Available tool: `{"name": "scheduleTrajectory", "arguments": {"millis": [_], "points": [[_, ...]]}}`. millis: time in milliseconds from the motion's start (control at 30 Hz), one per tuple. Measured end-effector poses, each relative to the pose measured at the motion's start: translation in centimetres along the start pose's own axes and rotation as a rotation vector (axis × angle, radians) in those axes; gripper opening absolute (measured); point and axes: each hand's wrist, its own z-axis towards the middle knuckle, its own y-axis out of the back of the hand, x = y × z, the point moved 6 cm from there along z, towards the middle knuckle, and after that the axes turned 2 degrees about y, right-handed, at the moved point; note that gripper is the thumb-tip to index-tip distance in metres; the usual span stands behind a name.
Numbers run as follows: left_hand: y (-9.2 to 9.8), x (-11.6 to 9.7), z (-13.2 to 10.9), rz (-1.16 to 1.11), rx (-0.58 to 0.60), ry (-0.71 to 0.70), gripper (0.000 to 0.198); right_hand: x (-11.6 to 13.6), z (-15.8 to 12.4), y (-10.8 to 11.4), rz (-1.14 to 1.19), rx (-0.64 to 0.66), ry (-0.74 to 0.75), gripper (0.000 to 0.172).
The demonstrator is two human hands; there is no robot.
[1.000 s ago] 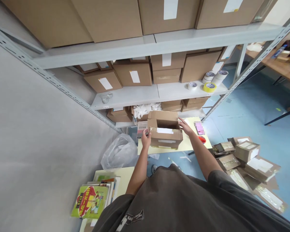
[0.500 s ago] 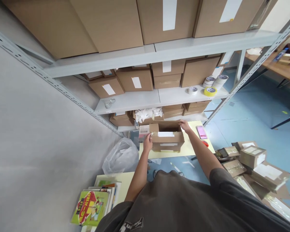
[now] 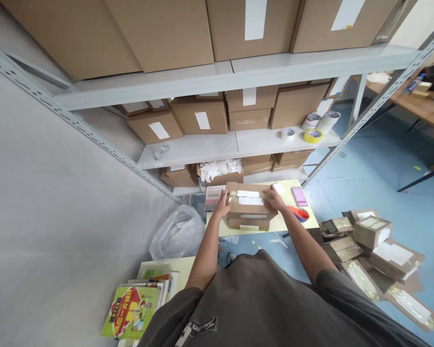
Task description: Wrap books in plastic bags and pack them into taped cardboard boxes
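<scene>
A cardboard box (image 3: 251, 209) with white labels sits on the pale yellow table (image 3: 310, 222), its top flaps folded down over the opening. My left hand (image 3: 222, 204) grips the box's left edge, beside some clear tape. On the right part of the top rests my right hand (image 3: 274, 198), its fingers curled on the flap. To the left of the box lies a pink and white printed box (image 3: 212, 197). A red and blue object (image 3: 299, 213) and a pink item (image 3: 299, 196) are on the table to the right.
Metal shelving (image 3: 198, 148) with cartons and tape rolls (image 3: 313, 136) stands ahead. A clear plastic bag (image 3: 175, 233) is at the left, above stacked books (image 3: 133, 312). Flattened and small boxes (image 3: 372, 229) lie on the floor at the right.
The box's flaps, which stood open, are now down over its top. My right hand has moved down and inward onto the flap. More of the red and blue object shows.
</scene>
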Motion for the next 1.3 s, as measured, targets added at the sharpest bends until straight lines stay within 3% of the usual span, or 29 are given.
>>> {"name": "scheduleTrajectory", "arguments": {"millis": [100, 200, 333, 467, 633, 833, 967, 1167, 1300], "points": [[-0.7, -0.4, 1.6, 0.044, 0.094, 0.029, 0.077, -1.0, 0.1, 0.4, -0.032, -0.090, -0.056, 0.056], [-2.8, -0.1, 1.7, 0.037, 0.145, 0.059, 0.075, -3.5, -1.0, 1.3, -0.052, -0.208, -0.278, 0.075], [-6.3, 1.0, 0.4, -0.015, 0.169, 0.070, 0.081, -6.6, -3.5, 0.8, -0.066, -0.159, -0.507, 0.081], [-7.3, 1.9, 0.2, -0.066, 0.091, 0.093, 0.075, -7.3, -4.4, 0.1, -0.098, -0.179, -0.476, 0.070], [-7.2, 2.2, 0.9, -0.066, 0.021, 0.116, 0.060, -6.7, -3.2, -0.4, -0.113, -0.233, -0.425, 0.071], [-7.3, 3.0, -0.7, -0.071, -0.089, 0.150, 0.058, -5.2, -0.8, -0.8, -0.211, -0.059, -0.437, 0.071], [-7.2, 3.1, -1.7, -0.070, -0.094, 0.140, 0.062, -3.0, 0.4, -1.2, -0.231, -0.082, -0.342, 0.075], [-6.8, 3.3, -1.7, -0.061, -0.095, 0.165, 0.061, 0.3, -1.5, -4.4, -0.430, -0.205, -0.269, 0.069], [-6.7, 3.2, -1.6, -0.072, -0.065, 0.143, 0.061, -0.8, -3.5, -4.7, -0.390, -0.242, -0.277, 0.071]]}}
